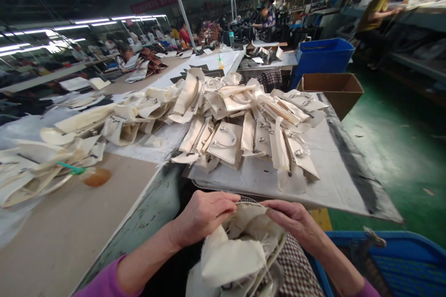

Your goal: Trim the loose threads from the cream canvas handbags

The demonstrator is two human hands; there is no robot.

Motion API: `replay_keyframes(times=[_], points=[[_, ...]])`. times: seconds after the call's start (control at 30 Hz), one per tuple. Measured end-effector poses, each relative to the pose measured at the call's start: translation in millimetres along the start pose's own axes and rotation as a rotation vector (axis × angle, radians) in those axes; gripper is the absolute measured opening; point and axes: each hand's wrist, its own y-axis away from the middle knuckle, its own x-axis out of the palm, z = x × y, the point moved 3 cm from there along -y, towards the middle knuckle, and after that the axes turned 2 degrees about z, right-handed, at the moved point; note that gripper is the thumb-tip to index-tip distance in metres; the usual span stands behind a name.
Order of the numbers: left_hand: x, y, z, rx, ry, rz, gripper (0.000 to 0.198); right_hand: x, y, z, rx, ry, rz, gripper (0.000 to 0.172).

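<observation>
Low in the view, my left hand and my right hand both pinch the upper edge of a cream fabric piece that bunches in my lap. The fingers of each hand are closed on the cloth, thumbs on top. Just beyond my hands lies a grey work board heaped with several cream fabric pieces fitted with metal handles and clasps.
A long brown table at left carries more cream pieces, a green tool and an amber blob. A blue crate sits at lower right; a cardboard box and blue bin stand beyond. Other workers sit far off.
</observation>
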Motion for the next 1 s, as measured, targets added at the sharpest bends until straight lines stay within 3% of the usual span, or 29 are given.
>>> replay_keyframes(times=[0.17,0.4,0.87,0.97,1.0], points=[[2.7,-4,-2,-0.052,-0.016,0.087,0.006,0,0,-1,-0.029,0.048,-0.013,0.038],[2.9,-5,-6,0.002,-0.109,0.197,0.013,0,-1,-1,-0.035,0.083,-0.045,0.040],[14.2,5,-1,-0.145,0.051,0.069,0.009,-2,3,-1,-0.037,0.062,-0.058,0.039],[10.5,4,0,-0.211,0.101,0.116,0.002,-1,4,-1,-0.032,0.059,-0.062,0.038],[7.9,2,-1,-0.244,0.128,0.143,0.009,0,3,-1,-0.030,0.061,-0.064,0.038]])
